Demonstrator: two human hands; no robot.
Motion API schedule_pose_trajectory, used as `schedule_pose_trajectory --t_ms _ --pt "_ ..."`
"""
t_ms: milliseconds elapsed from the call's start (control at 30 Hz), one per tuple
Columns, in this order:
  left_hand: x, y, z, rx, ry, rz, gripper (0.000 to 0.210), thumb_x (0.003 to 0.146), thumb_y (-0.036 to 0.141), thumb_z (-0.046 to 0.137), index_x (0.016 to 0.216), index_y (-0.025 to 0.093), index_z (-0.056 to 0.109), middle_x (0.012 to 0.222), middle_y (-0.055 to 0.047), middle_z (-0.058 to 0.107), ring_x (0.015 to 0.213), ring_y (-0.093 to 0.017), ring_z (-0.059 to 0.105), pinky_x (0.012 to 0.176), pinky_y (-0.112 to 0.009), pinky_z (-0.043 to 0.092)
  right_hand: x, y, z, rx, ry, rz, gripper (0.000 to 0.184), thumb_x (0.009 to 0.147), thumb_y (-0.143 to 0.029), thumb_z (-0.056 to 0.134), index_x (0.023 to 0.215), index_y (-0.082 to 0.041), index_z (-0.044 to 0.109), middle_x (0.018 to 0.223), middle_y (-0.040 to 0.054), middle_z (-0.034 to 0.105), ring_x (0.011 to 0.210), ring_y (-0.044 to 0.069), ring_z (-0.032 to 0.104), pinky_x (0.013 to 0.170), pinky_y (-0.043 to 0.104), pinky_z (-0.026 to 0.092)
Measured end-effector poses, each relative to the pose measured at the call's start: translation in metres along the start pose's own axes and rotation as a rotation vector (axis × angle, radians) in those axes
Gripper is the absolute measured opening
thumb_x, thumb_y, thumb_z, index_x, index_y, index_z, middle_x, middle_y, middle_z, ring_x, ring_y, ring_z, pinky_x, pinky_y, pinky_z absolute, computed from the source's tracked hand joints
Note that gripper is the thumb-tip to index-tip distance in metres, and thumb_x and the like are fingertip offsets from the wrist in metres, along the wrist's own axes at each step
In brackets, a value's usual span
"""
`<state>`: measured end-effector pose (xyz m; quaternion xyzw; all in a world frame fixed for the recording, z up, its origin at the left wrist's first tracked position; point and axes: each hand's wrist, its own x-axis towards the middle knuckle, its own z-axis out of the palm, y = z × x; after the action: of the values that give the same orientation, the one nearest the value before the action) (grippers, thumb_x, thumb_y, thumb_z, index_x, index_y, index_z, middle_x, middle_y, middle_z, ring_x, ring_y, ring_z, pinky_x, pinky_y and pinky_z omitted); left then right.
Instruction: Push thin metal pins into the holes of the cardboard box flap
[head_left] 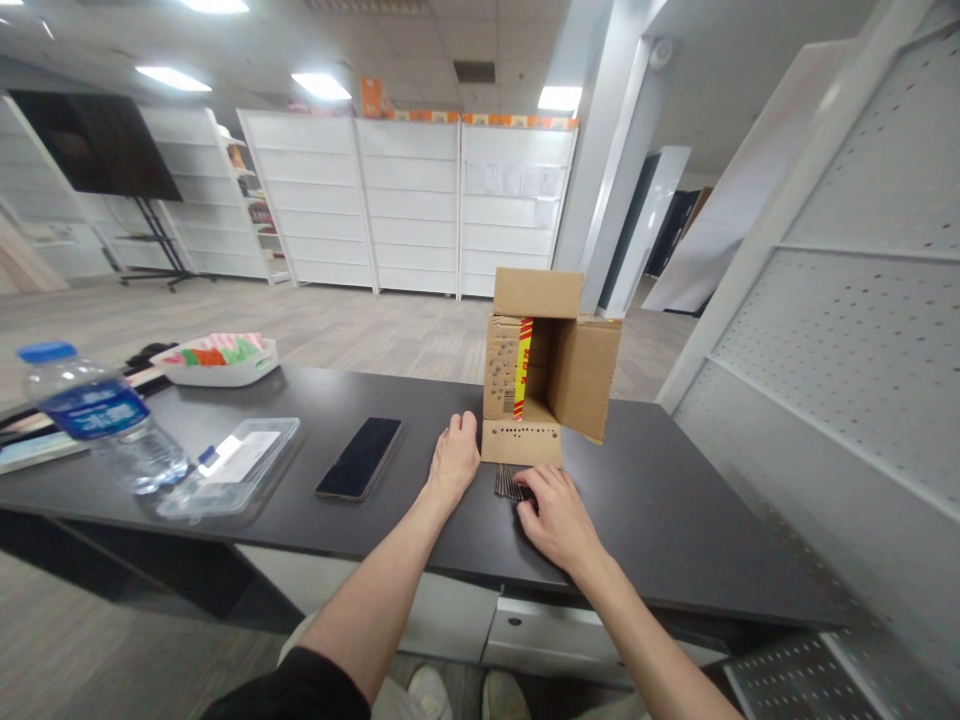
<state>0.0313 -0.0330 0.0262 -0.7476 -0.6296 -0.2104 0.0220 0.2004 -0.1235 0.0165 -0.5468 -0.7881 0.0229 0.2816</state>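
An open cardboard box [504,390] stands on its side on the dark desk, its opening facing me. Dark dots run across its lower flap [499,446], and more are scattered over its left panel. Just left of that flap, my left hand [456,455] rests with curled fingers; what they hold, if anything, is hidden. In front of the flap lies a row of thin dark pieces that look like screws [505,482]. My right hand [556,510] reaches over their right end, thumb and fingers apart, fingertips at the row.
Left of my hands lie a black phone [360,458] and a clear plastic case [244,465]. A water bottle [105,415] stands tilted in view beside a white tray [219,368] with coloured contents. A perforated white panel [847,330] rises at the right of the desk [660,530].
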Motion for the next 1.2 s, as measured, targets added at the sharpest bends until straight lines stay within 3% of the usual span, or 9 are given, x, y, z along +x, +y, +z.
schedule_pose_trajectory --t_ms 1200 --pt "-0.0032 -0.0053 0.0071 -0.046 0.061 0.019 0.024 0.095 0.009 0.032 0.108 0.016 0.051 0.104 -0.011 0.060 0.088 -0.022 0.069 0.077 -0.032 0.050 -0.0017 0.0006 0.0011 0.055 0.003 -0.048 0.024 0.078 -0.006 0.052 0.095 -0.020 0.062 0.094 0.0044 0.064 0.093 0.022 0.055 0.086 0.035 0.038"
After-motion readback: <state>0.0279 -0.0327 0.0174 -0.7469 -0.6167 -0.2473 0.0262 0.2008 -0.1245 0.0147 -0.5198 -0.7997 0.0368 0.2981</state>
